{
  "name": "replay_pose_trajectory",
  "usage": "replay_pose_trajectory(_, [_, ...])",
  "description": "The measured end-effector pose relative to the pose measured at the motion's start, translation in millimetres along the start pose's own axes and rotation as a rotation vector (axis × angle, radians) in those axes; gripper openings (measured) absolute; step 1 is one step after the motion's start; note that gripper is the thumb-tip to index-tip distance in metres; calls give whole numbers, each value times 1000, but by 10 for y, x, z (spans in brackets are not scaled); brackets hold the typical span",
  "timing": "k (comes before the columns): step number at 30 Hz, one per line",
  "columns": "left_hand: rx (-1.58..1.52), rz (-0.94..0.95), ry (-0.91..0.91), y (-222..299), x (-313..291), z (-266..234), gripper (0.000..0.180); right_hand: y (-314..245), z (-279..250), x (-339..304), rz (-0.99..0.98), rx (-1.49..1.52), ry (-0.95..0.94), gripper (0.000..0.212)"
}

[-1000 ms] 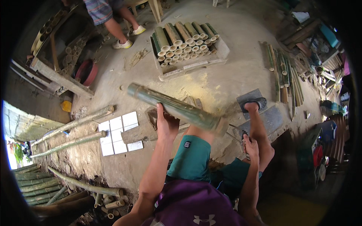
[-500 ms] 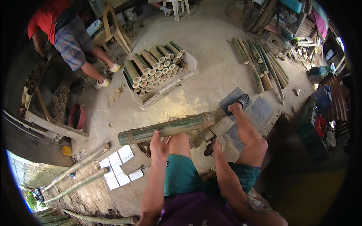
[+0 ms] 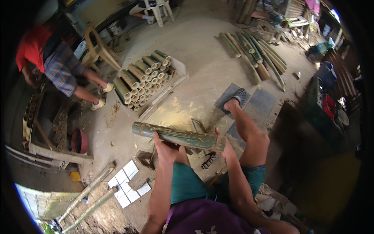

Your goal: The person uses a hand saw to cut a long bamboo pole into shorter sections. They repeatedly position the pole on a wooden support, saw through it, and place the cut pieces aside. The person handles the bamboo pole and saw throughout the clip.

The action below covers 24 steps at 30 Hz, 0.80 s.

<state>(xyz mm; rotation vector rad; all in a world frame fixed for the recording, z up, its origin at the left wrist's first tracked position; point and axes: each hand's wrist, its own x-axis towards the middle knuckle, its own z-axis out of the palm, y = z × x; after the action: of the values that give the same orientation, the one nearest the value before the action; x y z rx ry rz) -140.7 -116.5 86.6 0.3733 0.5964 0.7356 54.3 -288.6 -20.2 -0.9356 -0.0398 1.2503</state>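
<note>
A thick green bamboo piece [image 3: 179, 136] lies level across my lap, held up in both hands. My left hand [image 3: 165, 150] supports it from below near its left half, thumb up along the near side. At the right end my right hand [image 3: 226, 147] grips it, with the thumb over the top. Below the bamboo, a hand tool with a dark ridged handle [image 3: 209, 160] rests near the ground between my legs. A thin bent metal frame [image 3: 198, 125] shows just beyond the bamboo; whether it belongs to that handle is hidden.
A wooden tray [image 3: 165, 93] full of cut bamboo tubes stands ahead. Longer bamboo poles [image 3: 253, 54] lie at the far right. White tiles [image 3: 126, 183] and two poles [image 3: 91, 187] are at the left. A person in a red shirt [image 3: 35, 46] stands beside a bench.
My right hand has let go of the dark-handled tool and taken hold of the bamboo's right end. The bamboo has swung so its right end is nearer me.
</note>
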Motion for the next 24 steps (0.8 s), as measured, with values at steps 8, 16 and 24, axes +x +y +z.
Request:
replay_pose_trajectory(8, [141, -72, -56, -945, 738, 1084, 65, -1204, -27, -1601, 8, -730, 27, 67])
replay_pose_trajectory(16, [1085, -353, -744, -1784, 1046, 1705, 52, -1671, -1125, -1729, -431, -363, 621, 60])
replay_pose_trajectory(24, [930, -486, -221, -974, 891, 273, 48, -647, -2748, -1201, -377, -27, 838, 58])
